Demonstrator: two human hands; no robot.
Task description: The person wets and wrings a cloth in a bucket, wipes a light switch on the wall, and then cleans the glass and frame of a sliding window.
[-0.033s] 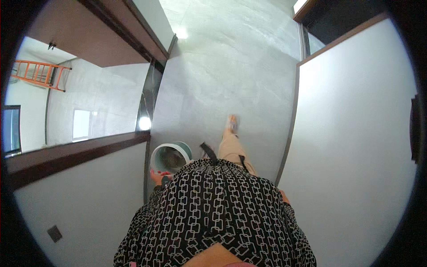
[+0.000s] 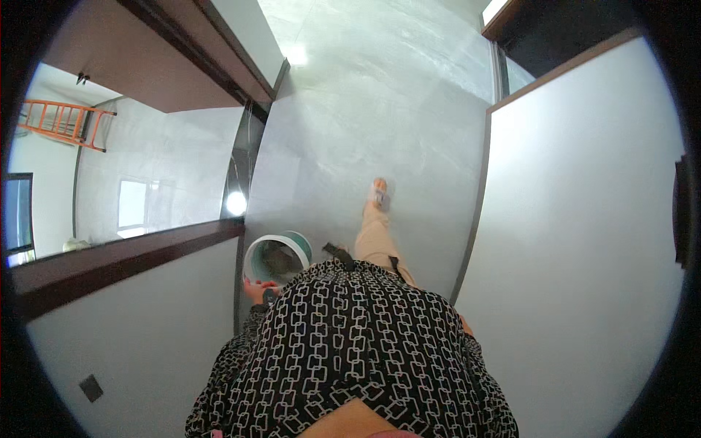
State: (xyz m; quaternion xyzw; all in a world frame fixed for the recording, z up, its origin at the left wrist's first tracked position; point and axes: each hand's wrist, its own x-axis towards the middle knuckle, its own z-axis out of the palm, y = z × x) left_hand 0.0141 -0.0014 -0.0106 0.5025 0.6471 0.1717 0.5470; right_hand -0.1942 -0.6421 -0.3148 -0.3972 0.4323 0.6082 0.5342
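Note:
My left hand (image 2: 258, 290) is closed around the near rim of a round bucket (image 2: 299, 243), white inside with a green band on its outer wall. Its mouth is tilted up towards me, and a dull grey-brown mass (image 2: 279, 261) lies inside, too dim to make out. My right hand (image 2: 466, 326) hangs low at my right side. Only a sliver of it shows past the patterned black shirt, so its fingers are hidden.
I stand in a passage with a grey floor (image 2: 380, 124). A pale wall (image 2: 562, 241) runs along the right. On the left is a dark-framed doorway or window opening (image 2: 139, 252), with an orange ladder (image 2: 62, 123) beyond it. A dark opening (image 2: 566, 36) lies far right.
My visible foot is slightly farther forward. The bucket has shifted a little to the left in view, with my left hand still gripping its rim.

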